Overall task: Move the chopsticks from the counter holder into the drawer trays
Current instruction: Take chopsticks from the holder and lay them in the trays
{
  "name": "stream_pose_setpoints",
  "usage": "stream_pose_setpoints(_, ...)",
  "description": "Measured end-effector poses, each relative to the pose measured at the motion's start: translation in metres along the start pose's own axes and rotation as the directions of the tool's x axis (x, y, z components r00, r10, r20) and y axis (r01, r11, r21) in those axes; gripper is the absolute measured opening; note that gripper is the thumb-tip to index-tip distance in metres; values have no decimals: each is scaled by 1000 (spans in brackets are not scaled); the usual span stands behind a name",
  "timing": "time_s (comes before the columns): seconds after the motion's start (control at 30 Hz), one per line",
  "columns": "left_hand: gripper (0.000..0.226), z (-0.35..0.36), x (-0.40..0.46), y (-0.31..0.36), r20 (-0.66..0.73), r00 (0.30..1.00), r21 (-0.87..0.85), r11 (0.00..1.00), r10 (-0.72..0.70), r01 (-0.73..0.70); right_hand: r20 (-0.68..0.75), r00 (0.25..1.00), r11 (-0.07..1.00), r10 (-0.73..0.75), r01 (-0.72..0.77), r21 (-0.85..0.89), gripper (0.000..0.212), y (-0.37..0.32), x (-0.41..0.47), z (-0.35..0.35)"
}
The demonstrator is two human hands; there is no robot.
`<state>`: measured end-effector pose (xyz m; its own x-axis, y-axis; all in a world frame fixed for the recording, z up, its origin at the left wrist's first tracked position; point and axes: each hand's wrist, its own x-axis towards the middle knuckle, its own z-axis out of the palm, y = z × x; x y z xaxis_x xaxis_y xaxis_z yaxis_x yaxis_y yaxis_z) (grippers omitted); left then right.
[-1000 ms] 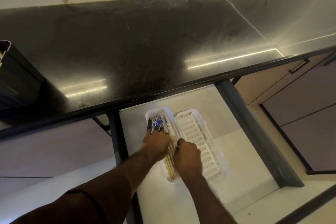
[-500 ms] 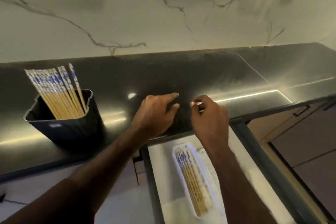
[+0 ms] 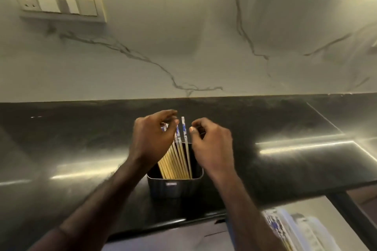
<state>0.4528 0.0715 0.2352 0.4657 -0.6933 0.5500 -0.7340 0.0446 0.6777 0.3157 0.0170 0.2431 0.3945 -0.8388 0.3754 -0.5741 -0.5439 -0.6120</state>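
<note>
A dark square holder (image 3: pixel 175 187) stands on the black counter (image 3: pixel 285 120), full of wooden chopsticks (image 3: pixel 176 163) with blue-and-white tops. My left hand (image 3: pixel 153 138) curls over the tops of the bunch from the left, fingers and thumb wrapped around several of them. One chopstick (image 3: pixel 184 130) stands a little apart on the right. My right hand (image 3: pixel 212 144) hovers just right of it, fingers bent, thumb close to it but apart. At the lower right, the open drawer shows a white tray (image 3: pixel 289 230) holding chopsticks (image 3: pixel 273 225).
A second white tray (image 3: pixel 314 234) lies beside the first in the drawer. The drawer's dark side rail (image 3: pixel 346 210) runs along its right. A marble backsplash with a switch and socket panel (image 3: pixel 59 4) rises behind the counter.
Both hands left the drawer tray, rose over the counter and moved left to the holder. The view swung up and left. My left hand now wraps the chopstick tops.
</note>
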Motion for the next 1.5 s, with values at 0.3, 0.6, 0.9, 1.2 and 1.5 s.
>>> stream_pose_setpoints(0.3,31,5,1,-102,-4,845,-153,836,-534,528,317,946,998,64,-51,-48,22,-9,-5,97)
stream_pose_setpoints(0.6,19,18,-3,-115,143,842,-292,790,-521,539,303,947,994,111,-99,-54,22,-8,-8,112)
stream_pose_setpoints(0.9,14,-16,19,-75,163,903,-436,791,-398,428,246,965,994,88,-101,40,25,-7,-9,92)
stream_pose_setpoints(1.2,23,-47,64,34,253,952,-750,587,-171,305,226,969,874,100,-194,446,15,8,-11,3)
stream_pose_setpoints(1.5,14,44,18,136,442,890,-725,538,-115,430,175,942,820,285,-335,464,14,95,-69,-108)
